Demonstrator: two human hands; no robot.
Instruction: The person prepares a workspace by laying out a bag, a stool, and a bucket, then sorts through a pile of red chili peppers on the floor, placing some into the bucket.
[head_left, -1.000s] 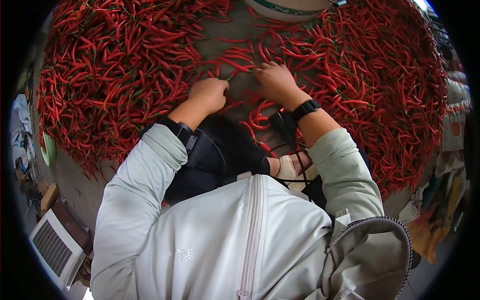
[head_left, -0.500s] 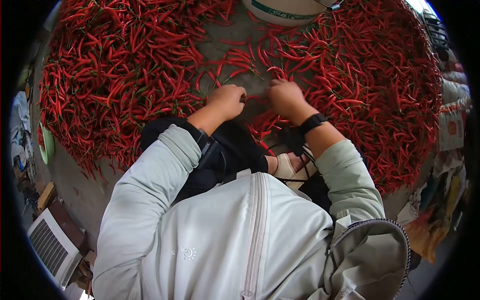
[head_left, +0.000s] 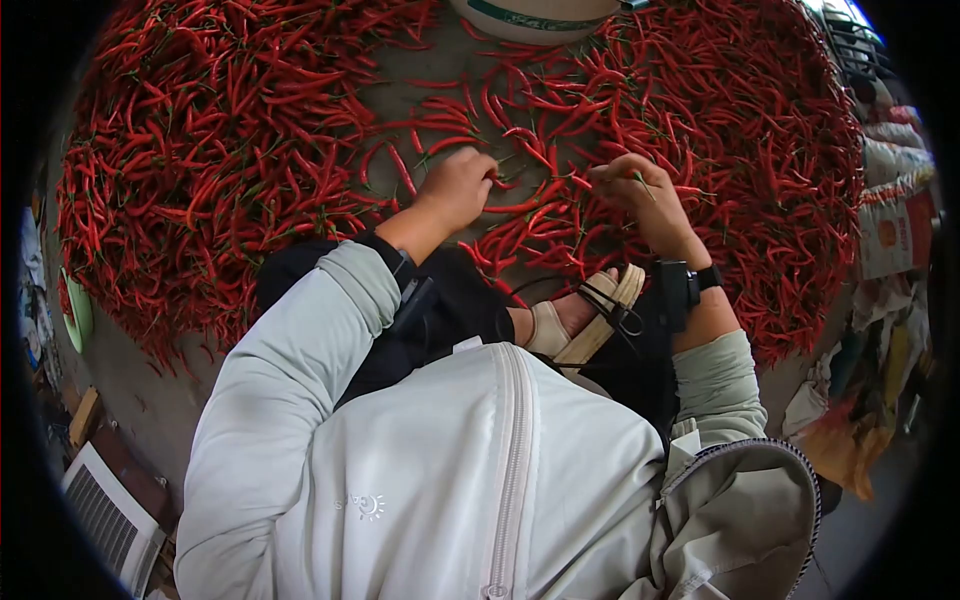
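My left hand [head_left: 456,190] is closed above the bare strip of floor, fingers curled in a pinch. A red chili pepper [head_left: 505,184] shows at its fingertips. To the right, my right hand [head_left: 645,200] is bent over the edge of the right-hand pile. A chili with a green stem [head_left: 641,181] pokes out between its fingers, mostly hidden by them. Loose red chilies [head_left: 520,207] lie on the floor between the hands and just in front of my foot.
Large heaps of red chilies spread at the left [head_left: 200,190] and right [head_left: 770,190]. A white bucket [head_left: 535,22] stands at the top. A green basin [head_left: 77,315] sits far left, and printed sacks [head_left: 890,240] line the right side. My sandalled foot [head_left: 570,318] is below the hands.
My right hand has moved right, away from the left hand, and turned so that a chili stem shows in its fingers. The left hand stays nearly in place. The view has shifted slightly.
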